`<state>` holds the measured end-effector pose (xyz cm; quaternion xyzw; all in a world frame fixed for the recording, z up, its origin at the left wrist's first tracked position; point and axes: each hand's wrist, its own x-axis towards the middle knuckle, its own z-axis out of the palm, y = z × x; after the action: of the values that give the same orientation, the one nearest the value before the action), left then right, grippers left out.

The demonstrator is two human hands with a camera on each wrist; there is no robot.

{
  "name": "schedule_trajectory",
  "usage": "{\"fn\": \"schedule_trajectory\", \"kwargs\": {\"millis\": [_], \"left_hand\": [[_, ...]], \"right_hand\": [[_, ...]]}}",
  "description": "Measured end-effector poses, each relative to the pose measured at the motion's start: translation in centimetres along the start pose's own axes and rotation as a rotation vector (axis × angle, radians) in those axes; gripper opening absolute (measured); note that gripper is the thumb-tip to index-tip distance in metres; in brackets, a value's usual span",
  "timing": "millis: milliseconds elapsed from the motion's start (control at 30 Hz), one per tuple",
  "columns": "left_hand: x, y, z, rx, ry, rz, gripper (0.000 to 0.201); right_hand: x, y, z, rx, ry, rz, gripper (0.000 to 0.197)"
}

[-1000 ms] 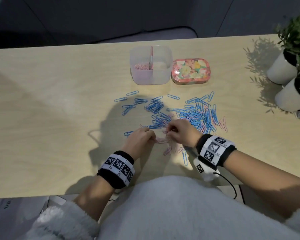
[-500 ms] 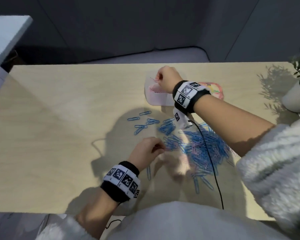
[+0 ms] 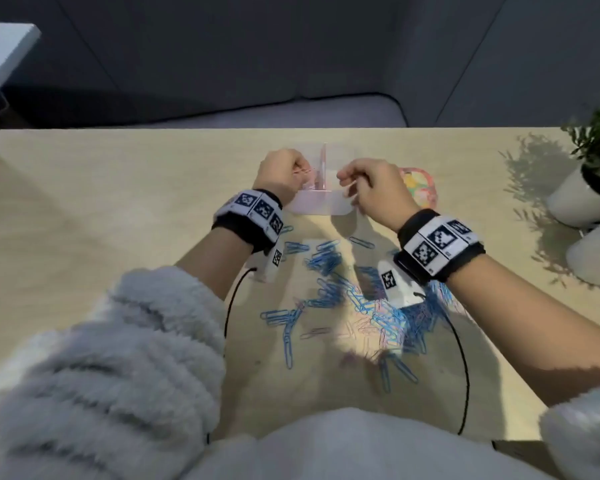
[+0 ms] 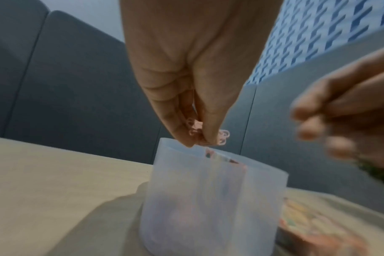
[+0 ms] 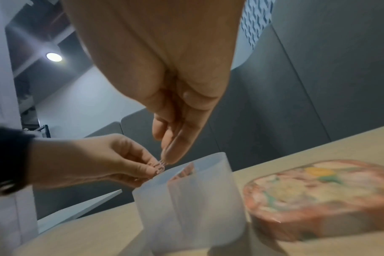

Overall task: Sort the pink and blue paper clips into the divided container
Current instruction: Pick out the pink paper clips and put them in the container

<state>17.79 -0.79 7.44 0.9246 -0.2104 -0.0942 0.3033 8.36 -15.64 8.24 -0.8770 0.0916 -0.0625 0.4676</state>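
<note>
Pink paper clips (image 4: 208, 132) pinched in left hand (image 3: 283, 174), over divided container (image 3: 321, 202)

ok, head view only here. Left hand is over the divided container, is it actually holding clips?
Observer: Yes. The left wrist view shows the left hand pinching a small bunch of pink paper clips just above the rim of the divided container.
Operator: Any dropping?
Observer: None. They sit between thumb and fingertips.
Operator: Right hand?
Observer: In the right wrist view the right hand has its fingertips pressed together above the rim, next to the left fingertips. It is too blurred to tell if it holds a clip.
</note>
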Motion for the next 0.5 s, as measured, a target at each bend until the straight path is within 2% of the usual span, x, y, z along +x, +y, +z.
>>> {"fn": "schedule_trajectory", "kwargs": {"millis": [167, 267, 367, 500], "left_hand": [[2.1, 0.0, 1.4, 0.240, -0.120, 0.018, 0.021], [2.1, -0.5, 1.7, 0.254, -0.081, 0.015, 0.021], [1.8, -0.6, 1.6, 0.235, -0.029, 0.028, 0.007], [1.3, -0.3, 1.8, 0.238, -0.038, 0.081, 0.024]], "right_hand": [[-6.0, 3.4, -1.9, -0.083, -0.098, 0.048, 0.033], [-9.3, 4.8, -2.8, -0.171, -0.155, 0.076, 0.034], [-12.4, 6.4, -2.9, -0.210, -0.250, 0.135, 0.035], [-15.7, 7.4, -1.9, -0.303, -0.369, 0.120, 0.023]]}}
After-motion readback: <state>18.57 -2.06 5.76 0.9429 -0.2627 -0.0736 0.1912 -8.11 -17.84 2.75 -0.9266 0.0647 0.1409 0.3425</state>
